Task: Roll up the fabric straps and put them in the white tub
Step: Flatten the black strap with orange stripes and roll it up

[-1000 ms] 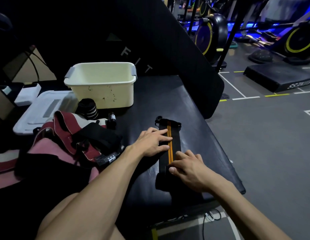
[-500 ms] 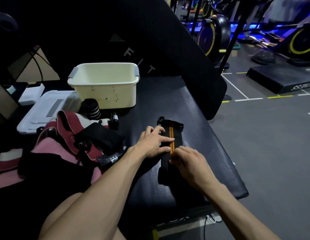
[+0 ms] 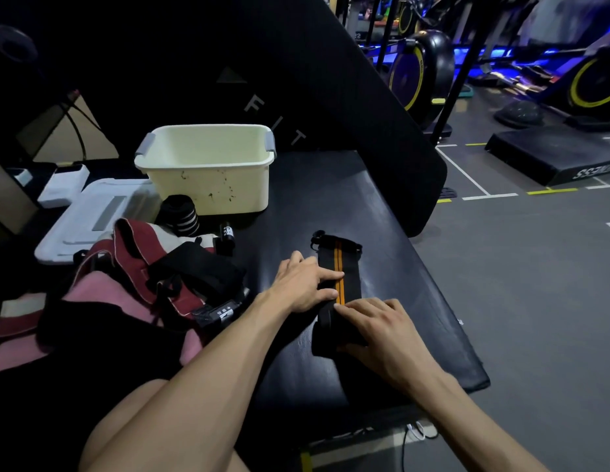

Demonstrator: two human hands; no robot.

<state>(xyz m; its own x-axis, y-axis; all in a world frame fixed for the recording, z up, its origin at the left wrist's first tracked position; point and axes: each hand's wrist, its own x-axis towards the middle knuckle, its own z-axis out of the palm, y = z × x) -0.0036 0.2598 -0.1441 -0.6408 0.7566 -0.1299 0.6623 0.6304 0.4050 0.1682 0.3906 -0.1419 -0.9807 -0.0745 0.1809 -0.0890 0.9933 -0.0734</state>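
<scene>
My left hand (image 3: 305, 284) and right hand (image 3: 382, 332) rest side by side on the strap (image 3: 341, 267), which lies lengthwise on the bench pad (image 3: 331, 199), its far end toward the upright backrest (image 3: 331, 80). The tub (image 3: 208, 172) stands on the pad beyond and to the left of the strap, well apart from it. A rolled strap (image 3: 181, 216) sits just before the tub's left front corner. A heap of straps (image 3: 154, 274) lies left of my left hand. A lid (image 3: 82, 216) lies behind the heap, left of the tub.
</scene>
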